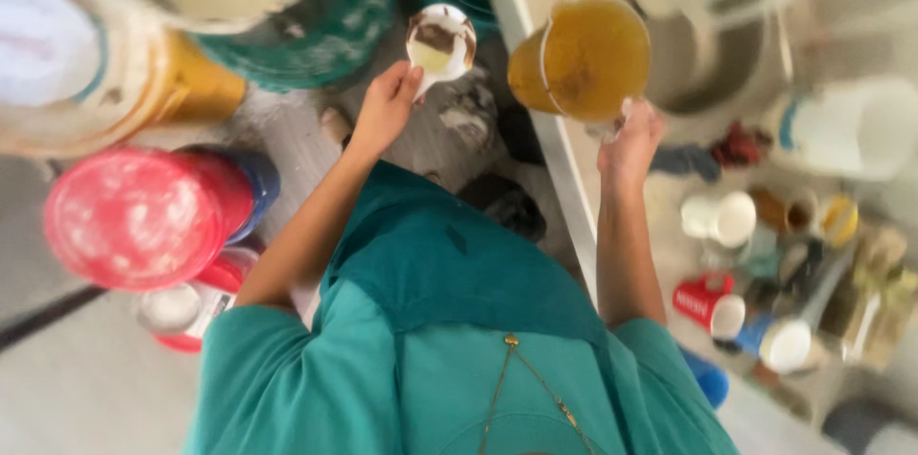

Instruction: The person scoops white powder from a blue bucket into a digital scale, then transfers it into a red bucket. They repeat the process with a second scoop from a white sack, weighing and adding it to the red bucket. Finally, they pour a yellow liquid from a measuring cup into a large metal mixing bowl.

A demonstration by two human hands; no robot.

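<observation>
Seen from the head camera, a clear jug nearly full of amber liquid is raised at the bench edge, gripped from below by the right hand, fingers closed on its base. The left hand, arm stretched forward, pinches the handle of a small white ladle holding yellowish liquid with brown smears. A red-lidded tub stands at left.
</observation>
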